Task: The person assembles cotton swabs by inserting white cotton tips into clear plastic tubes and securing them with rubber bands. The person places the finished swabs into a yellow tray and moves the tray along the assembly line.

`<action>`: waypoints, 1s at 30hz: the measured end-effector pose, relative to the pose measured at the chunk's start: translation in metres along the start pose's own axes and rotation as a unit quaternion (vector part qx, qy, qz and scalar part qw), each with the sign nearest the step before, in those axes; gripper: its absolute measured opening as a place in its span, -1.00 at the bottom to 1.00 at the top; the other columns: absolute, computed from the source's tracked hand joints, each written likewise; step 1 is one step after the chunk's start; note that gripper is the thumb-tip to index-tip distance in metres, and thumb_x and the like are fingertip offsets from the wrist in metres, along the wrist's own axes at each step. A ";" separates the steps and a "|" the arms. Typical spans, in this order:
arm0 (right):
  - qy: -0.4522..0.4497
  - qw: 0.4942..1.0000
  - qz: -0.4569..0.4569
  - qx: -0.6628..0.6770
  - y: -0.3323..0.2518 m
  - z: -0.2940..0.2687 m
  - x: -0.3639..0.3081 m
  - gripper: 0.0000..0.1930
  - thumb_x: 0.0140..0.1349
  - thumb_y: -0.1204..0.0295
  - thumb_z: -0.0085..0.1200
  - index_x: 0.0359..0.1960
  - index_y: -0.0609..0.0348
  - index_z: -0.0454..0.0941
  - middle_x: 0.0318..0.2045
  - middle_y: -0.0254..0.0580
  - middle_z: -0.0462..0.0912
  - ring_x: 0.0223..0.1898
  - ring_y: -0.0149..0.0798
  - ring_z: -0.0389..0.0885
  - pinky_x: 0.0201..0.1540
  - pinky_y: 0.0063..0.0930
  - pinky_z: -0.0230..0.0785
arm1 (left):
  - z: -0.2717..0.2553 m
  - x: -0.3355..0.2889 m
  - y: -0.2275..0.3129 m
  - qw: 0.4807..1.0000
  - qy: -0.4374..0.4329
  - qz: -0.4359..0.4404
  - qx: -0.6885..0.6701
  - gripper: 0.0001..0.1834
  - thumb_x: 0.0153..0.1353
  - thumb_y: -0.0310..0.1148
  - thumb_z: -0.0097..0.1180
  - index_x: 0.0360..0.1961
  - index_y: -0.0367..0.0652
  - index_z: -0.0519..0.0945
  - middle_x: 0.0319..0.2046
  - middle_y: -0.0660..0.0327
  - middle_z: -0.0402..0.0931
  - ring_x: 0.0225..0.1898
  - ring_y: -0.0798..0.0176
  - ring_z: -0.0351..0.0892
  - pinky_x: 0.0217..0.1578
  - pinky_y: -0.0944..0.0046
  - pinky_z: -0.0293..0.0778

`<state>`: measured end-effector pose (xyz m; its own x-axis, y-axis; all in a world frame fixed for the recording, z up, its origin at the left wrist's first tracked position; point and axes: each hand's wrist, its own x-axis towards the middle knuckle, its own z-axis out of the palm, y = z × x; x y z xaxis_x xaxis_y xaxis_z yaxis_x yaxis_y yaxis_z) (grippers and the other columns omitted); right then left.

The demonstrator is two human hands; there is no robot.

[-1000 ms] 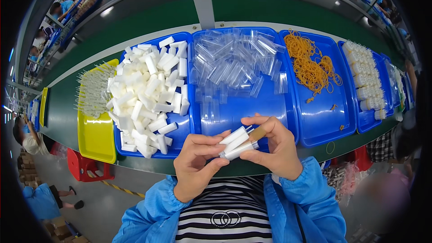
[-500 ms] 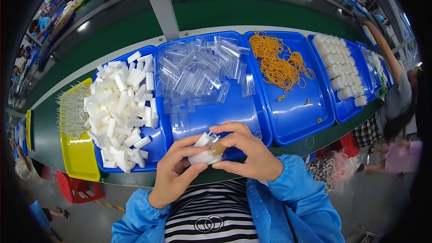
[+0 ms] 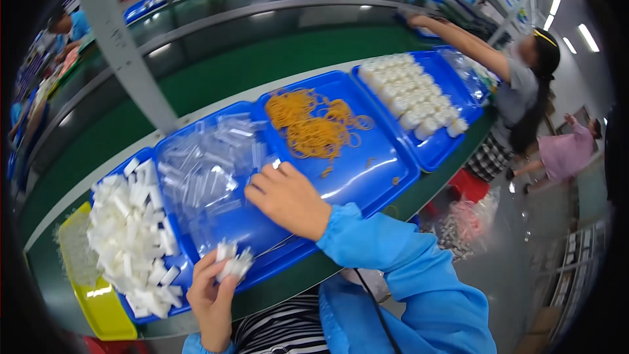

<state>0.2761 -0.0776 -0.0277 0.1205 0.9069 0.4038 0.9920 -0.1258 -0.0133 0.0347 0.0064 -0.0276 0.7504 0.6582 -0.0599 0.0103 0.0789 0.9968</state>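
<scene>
My left hand [image 3: 213,298] is closed round a small bundle of white foam pieces [image 3: 234,263], held upright at the front edge of the trays. My right hand [image 3: 291,200], palm down, hovers over the rim between two blue trays. Its fingers are bent, a little apart and blurred, with nothing visible in them. Beyond those fingers lies a heap of yellow-brown rubber bands [image 3: 314,124] in a blue tray [image 3: 373,177]. Clear plastic sleeves [image 3: 209,157] are scattered in the blue tray to the left of this hand.
Loose white foam pieces [image 3: 128,236] fill a blue tray at left, beside a yellow tray [image 3: 108,311] of thin clear pieces. Rows of white bundles [image 3: 409,95] stand in a right-hand tray. A grey post [image 3: 124,46] rises behind. Another person's arm [image 3: 468,39] reaches in at far right.
My hands have parted: the left keeps the bundle and the right has moved forward toward the rubber bands. The whole view has turned toward the right.
</scene>
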 end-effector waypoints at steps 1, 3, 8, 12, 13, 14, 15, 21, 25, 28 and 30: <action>0.010 1.000 -0.011 -0.015 0.001 -0.009 0.000 -0.81 0.07 0.40 0.03 -0.26 0.09 0.56 -0.31 -0.32 0.55 -0.14 -0.26 0.49 -0.11 -0.37 0.30 | 0.004 0.001 0.001 1.000 0.005 -0.008 -0.006 -0.73 0.22 -0.62 0.15 -0.03 -0.37 0.55 0.16 -0.02 0.38 0.12 0.10 0.49 0.07 0.16 0.53; 0.020 0.999 -0.039 -0.021 -0.001 -0.011 -0.003 -0.84 0.06 0.40 0.05 -0.31 0.08 0.56 -0.32 -0.33 0.55 -0.14 -0.27 0.48 -0.10 -0.39 0.31 | 0.008 0.002 0.003 1.000 0.008 -0.013 0.000 -0.75 0.25 -0.58 0.14 -0.05 -0.38 0.54 0.16 -0.03 0.38 0.08 0.11 0.52 -0.01 0.16 0.58; -0.069 0.995 -0.063 -0.019 -0.007 -0.008 -0.017 -0.85 0.04 0.40 0.07 -0.33 0.10 0.57 -0.37 -0.34 0.53 -0.20 -0.27 0.48 -0.09 -0.38 0.34 | 0.017 0.003 0.005 1.000 0.000 0.009 -0.007 -0.77 0.28 -0.49 0.13 -0.08 -0.40 0.54 0.17 -0.03 0.38 0.02 0.10 0.58 -0.12 0.14 0.66; -0.052 0.997 -0.040 0.035 -0.002 -0.015 -0.019 -0.81 0.07 0.44 0.13 -0.26 0.14 0.53 -0.37 -0.27 0.53 -0.23 -0.21 0.55 -0.17 -0.35 0.41 | 0.015 0.001 0.004 1.000 0.026 -0.002 -0.016 -0.75 0.31 -0.48 0.12 -0.04 -0.40 0.53 0.16 -0.03 0.40 0.04 0.10 0.56 -0.02 0.14 0.58; -0.057 0.984 0.034 0.167 -0.001 -0.021 -0.020 -0.78 0.11 0.47 0.15 -0.18 0.16 0.51 -0.34 -0.26 0.56 -0.21 -0.21 0.58 -0.15 -0.35 0.43 | 0.017 0.000 0.009 0.999 0.026 -0.012 -0.017 -0.73 0.32 -0.48 0.11 0.00 -0.41 0.52 0.13 -0.02 0.44 0.07 0.10 0.54 0.07 0.13 0.50; -0.061 0.946 0.100 0.301 -0.004 -0.030 -0.016 -0.74 0.15 0.49 0.16 -0.11 0.19 0.49 -0.30 -0.24 0.59 -0.19 -0.21 0.61 -0.14 -0.36 0.45 | 0.017 -0.002 0.011 0.999 0.036 -0.022 -0.013 -0.70 0.34 -0.47 0.11 0.04 -0.41 0.51 0.10 -0.01 0.48 0.10 0.10 0.51 0.17 0.12 0.42; -0.069 0.885 0.160 0.432 -0.010 -0.037 -0.011 -0.70 0.19 0.52 0.17 -0.04 0.21 0.47 -0.27 -0.22 0.62 -0.18 -0.21 0.64 -0.12 -0.36 0.47 | 0.014 0.000 0.002 0.998 0.058 0.017 -0.011 -0.78 0.29 -0.50 0.11 -0.08 -0.40 0.54 0.20 -0.04 0.36 0.01 0.10 0.59 -0.10 0.14 0.66; 0.051 0.740 0.244 0.624 -0.049 -0.052 -0.019 -0.54 0.28 0.55 0.17 0.19 0.26 0.34 -0.13 -0.10 0.67 -0.04 -0.33 0.63 0.10 -0.37 0.41 | 0.016 0.005 0.008 0.997 0.049 0.060 0.020 -0.74 0.22 -0.62 0.21 -0.05 -0.35 0.63 0.15 0.02 0.42 0.08 0.18 0.53 0.04 0.25 0.54; 0.091 0.770 0.236 0.586 -0.056 -0.037 -0.034 -0.58 0.26 0.54 0.20 0.12 0.29 0.36 -0.12 -0.07 0.68 -0.04 -0.26 0.66 0.09 -0.37 0.42 | 0.020 0.008 0.005 0.997 0.030 0.076 0.014 -0.72 0.23 -0.59 0.23 -0.01 -0.29 0.64 0.16 0.05 0.42 0.10 0.23 0.52 -0.02 0.32 0.60; 0.089 0.754 0.252 0.600 -0.059 -0.039 -0.029 -0.58 0.25 0.54 0.21 0.12 0.28 0.36 -0.11 -0.06 0.68 -0.04 -0.25 0.67 0.10 -0.35 0.42 | 0.020 0.006 0.005 0.997 0.035 0.068 -0.017 -0.72 0.25 -0.60 0.21 0.00 -0.28 0.63 0.18 0.06 0.38 0.10 0.23 0.52 -0.03 0.33 0.61; 0.080 0.763 0.245 0.593 -0.059 -0.041 -0.028 -0.61 0.24 0.53 0.23 0.07 0.28 0.40 -0.11 -0.07 0.68 -0.04 -0.25 0.67 0.11 -0.36 0.42 | 0.020 0.006 0.005 0.997 0.030 0.064 -0.008 -0.72 0.26 -0.60 0.19 0.01 -0.29 0.63 0.19 0.06 0.36 0.10 0.23 0.52 -0.05 0.33 0.62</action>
<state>0.2125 -0.1116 -0.0007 0.5762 0.7950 0.1896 0.1778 0.1045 -0.9785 0.0522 -0.0046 -0.0218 0.7041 0.7072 0.0646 -0.0935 0.0022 0.9956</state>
